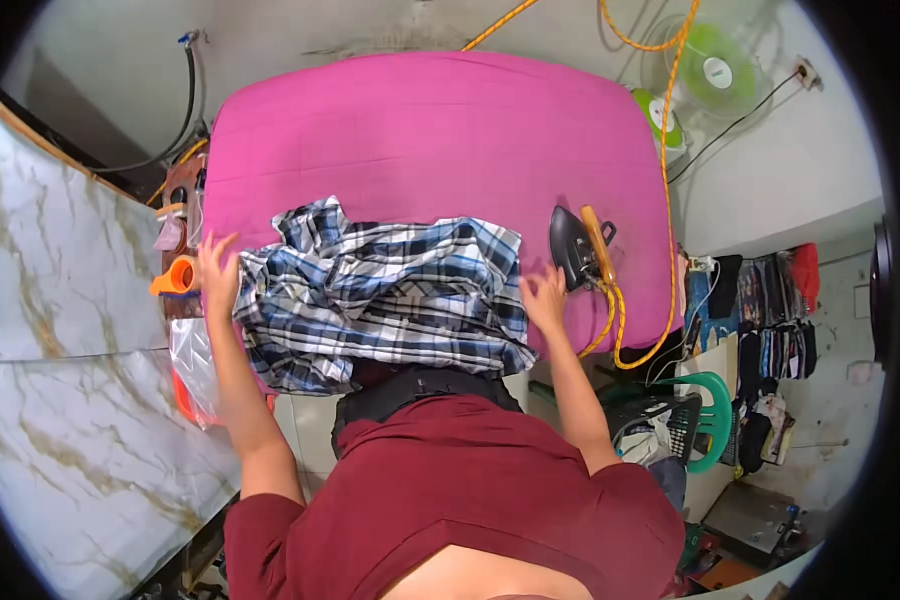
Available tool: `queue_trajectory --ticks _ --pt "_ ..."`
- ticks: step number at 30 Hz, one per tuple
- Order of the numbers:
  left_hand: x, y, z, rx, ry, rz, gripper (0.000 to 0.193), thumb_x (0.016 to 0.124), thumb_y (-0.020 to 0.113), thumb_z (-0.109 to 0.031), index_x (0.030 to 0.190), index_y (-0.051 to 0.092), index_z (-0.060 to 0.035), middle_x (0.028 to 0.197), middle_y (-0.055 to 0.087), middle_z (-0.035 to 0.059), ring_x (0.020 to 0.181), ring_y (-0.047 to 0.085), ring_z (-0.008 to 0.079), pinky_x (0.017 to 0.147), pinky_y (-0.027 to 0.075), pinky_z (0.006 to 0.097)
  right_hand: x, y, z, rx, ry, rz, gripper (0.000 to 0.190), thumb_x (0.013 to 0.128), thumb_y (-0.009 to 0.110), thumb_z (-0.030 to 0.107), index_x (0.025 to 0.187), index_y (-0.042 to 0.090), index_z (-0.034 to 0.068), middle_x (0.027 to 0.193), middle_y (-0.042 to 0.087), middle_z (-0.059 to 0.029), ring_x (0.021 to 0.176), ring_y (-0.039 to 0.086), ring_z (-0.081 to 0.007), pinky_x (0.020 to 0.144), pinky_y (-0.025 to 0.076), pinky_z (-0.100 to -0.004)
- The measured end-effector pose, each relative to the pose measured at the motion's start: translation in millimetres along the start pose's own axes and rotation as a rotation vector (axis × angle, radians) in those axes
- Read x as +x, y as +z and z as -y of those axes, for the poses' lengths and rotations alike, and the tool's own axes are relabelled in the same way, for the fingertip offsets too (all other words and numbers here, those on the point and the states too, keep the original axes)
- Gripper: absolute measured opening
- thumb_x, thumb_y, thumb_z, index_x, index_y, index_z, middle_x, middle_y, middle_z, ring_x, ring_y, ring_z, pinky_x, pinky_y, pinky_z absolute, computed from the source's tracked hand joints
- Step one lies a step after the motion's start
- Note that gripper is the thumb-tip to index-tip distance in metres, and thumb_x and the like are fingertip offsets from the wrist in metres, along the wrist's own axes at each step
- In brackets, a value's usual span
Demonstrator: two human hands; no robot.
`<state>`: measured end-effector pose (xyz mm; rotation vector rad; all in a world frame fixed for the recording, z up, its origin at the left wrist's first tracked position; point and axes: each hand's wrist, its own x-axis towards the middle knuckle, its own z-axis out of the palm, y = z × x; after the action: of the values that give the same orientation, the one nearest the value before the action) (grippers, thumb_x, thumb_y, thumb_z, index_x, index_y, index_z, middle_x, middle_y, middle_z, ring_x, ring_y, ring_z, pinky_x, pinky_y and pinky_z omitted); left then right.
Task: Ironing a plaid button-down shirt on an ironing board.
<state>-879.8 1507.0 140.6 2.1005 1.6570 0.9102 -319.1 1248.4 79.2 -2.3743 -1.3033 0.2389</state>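
Note:
A blue, black and white plaid shirt [390, 292] lies rumpled along the near side of a pink cloth-covered ironing table [420, 135]. One part of it, at the upper left, sticks out toward the far side. My left hand [219, 277] is at the shirt's left end, fingers spread and holding nothing. At the opposite end, my right hand [545, 300] is beside the shirt's right edge with its fingers apart; whether it touches the fabric is unclear. Just beyond that hand rests a black electric iron [570, 244] with a wooden handle [598, 244].
The iron's yellow cord [667, 150] loops over the table's right side. Left of the table, an orange holder [176, 277] and a clear plastic bag [193, 360] sit close. To the right are a green plastic chair [712, 420], a black basket [664, 424] and hanging clothes [772, 289].

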Motion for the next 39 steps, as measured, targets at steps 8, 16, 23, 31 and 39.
queue_trajectory --ticks 8,16,23,31,39 --pt "35 90 -48 0.712 -0.054 0.367 0.046 0.084 0.059 -0.024 0.128 0.060 -0.0093 0.154 0.035 0.0158 0.147 0.022 0.0392 0.111 -0.002 0.0737 94 11 54 -0.169 -0.040 0.271 0.048 0.073 0.080 0.028 0.118 0.064 0.018 0.156 0.031 -0.0171 0.149 0.012 -0.0390 0.115 0.017 -0.0641" --pt "97 67 -58 0.657 0.068 -0.089 0.020 0.088 0.061 -0.026 0.102 0.067 -0.0127 0.134 0.052 0.0084 0.131 0.043 0.0306 0.110 0.011 0.0741 159 -52 37 -0.040 -0.241 -0.055 0.015 0.074 0.071 0.013 0.090 0.070 0.013 0.134 0.056 -0.0138 0.131 0.043 -0.0406 0.110 0.035 -0.0481" --pt "101 105 -104 0.514 -0.005 -0.318 0.040 0.092 0.060 -0.034 0.123 0.059 -0.0106 0.145 0.043 0.0150 0.143 0.029 0.0341 0.107 0.004 0.0768 149 -24 101 -0.067 -0.379 -0.424 0.042 0.084 0.065 0.016 0.122 0.053 0.003 0.143 0.044 -0.0199 0.137 0.034 -0.0427 0.111 0.029 -0.0531" --pt "-120 112 -102 0.437 -0.004 0.035 0.074 0.093 0.057 -0.046 0.145 0.035 0.0010 0.156 0.027 0.0232 0.149 0.013 0.0391 0.112 -0.004 0.0692 21 4 48 -0.158 -0.451 0.060 0.081 0.085 0.069 0.040 0.150 0.033 0.007 0.157 0.029 -0.0142 0.146 0.024 -0.0363 0.118 0.016 -0.0513" --pt "-167 100 -47 0.596 -0.538 -0.101 0.049 0.088 0.064 -0.041 0.118 0.058 -0.0018 0.155 0.031 0.0155 0.149 0.011 0.0404 0.108 0.000 0.0752 -48 28 3 -0.125 -0.223 -0.092 0.048 0.091 0.064 0.036 0.125 0.054 0.005 0.148 0.043 -0.0134 0.141 0.032 -0.0340 0.114 0.019 -0.0524"
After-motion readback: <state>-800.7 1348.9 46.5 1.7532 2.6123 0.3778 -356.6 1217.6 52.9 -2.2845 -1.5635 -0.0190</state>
